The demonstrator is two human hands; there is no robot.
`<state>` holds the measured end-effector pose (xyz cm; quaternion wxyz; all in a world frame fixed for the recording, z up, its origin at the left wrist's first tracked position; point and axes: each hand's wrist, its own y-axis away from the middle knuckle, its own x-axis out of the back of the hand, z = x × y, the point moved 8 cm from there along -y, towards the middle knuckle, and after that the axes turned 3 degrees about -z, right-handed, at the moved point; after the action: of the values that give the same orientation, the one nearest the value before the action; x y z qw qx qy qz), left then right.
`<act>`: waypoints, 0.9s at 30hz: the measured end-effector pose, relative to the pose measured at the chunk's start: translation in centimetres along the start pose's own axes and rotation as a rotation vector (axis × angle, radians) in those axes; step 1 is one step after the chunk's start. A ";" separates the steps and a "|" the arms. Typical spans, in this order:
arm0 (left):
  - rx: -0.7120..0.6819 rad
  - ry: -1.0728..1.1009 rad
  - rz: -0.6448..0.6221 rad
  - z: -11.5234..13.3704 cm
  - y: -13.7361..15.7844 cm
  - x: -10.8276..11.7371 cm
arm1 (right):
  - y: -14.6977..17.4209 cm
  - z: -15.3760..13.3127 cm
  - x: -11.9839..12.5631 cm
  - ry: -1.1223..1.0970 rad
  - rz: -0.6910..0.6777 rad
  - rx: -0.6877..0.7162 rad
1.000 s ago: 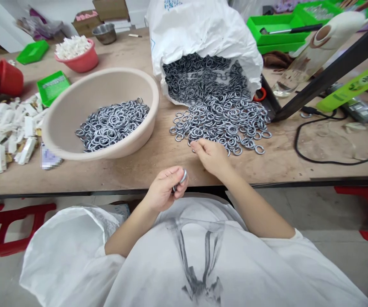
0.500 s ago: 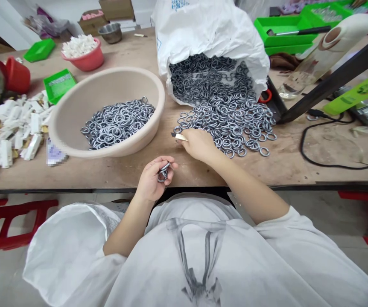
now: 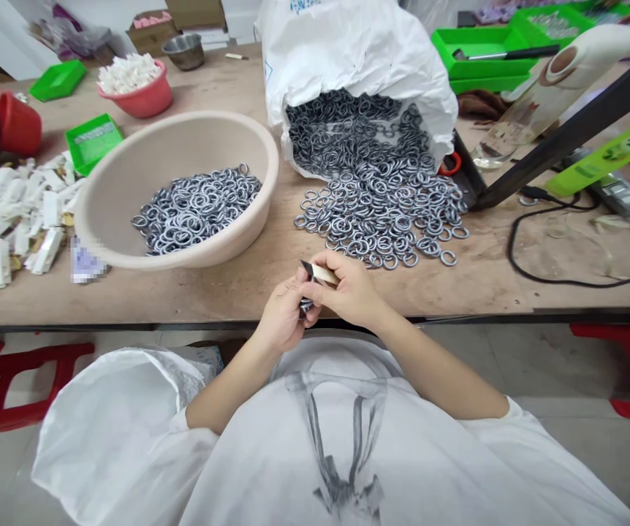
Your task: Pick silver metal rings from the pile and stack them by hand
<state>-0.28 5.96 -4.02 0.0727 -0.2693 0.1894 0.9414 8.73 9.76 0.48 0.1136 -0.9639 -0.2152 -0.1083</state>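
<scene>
My left hand is closed on a few grey rings, mostly hidden by the fingers, just over the table's front edge. My right hand grips a small knife with a pale handle and a short dark blade, its tip pointing left. The two hands touch, and the blade lies close to the left fingertips. Behind them, loose grey rings spill from a white sack lying on its side. To the left a beige basin holds a heap of similar rings.
White plastic pieces cover the table's left end, near a green tray and a red bowl. At right are a slanted black bar and a looped black cable. A white bag hangs open below the edge.
My right hand has come back from the ring pile with the knife and met my left hand. The left hand has shifted slightly right with its rings.
</scene>
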 end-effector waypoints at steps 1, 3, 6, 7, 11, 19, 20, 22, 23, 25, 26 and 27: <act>-0.008 -0.025 0.001 0.0 0.0 0.0 | 0.0 0.2 0.0 -0.007 0.010 -0.014; -0.013 -0.050 -0.006 0.0 0.1 -0.1 | 0.0 0.4 0.3 -0.026 0.050 -0.031; -0.034 -0.031 0.015 0.3 0.2 0.0 | 0.5 -0.5 1.3 0.134 0.165 0.060; -0.049 -0.021 0.037 0.5 0.2 0.1 | 0.8 -1.0 1.4 0.218 0.169 0.105; -0.072 -0.004 0.092 0.6 0.1 0.5 | 1.8 -2.4 0.2 0.485 0.065 0.217; -0.075 -0.015 0.094 0.4 0.2 0.3 | 2.0 -3.0 -0.2 0.643 0.059 0.253; -0.073 -0.014 0.092 0.4 0.2 0.2 | 2.0 -2.9 -0.2 0.643 0.054 0.243; -0.064 -0.012 0.089 0.3 0.3 0.2 | 1.9 -2.7 -0.1 0.633 0.043 0.222; -0.060 -0.011 0.090 0.2 0.3 0.2 | 1.9 -2.7 0.0 0.624 0.037 0.212; -0.055 -0.007 0.095 0.0 0.3 0.3 | 1.9 -2.7 -0.1 0.600 0.023 0.191; -0.057 -0.005 0.098 0.0 0.2 0.3 | 2.0 -2.6 -0.1 0.585 0.014 0.179; -0.061 -0.003 0.098 0.0 0.2 0.4 | 2.0 -2.6 -0.2 0.566 0.004 0.167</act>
<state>-0.65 5.83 -4.15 0.0187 -0.2604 0.1736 0.9496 8.97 7.23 2.54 0.2481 -0.8831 -0.1810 -0.3546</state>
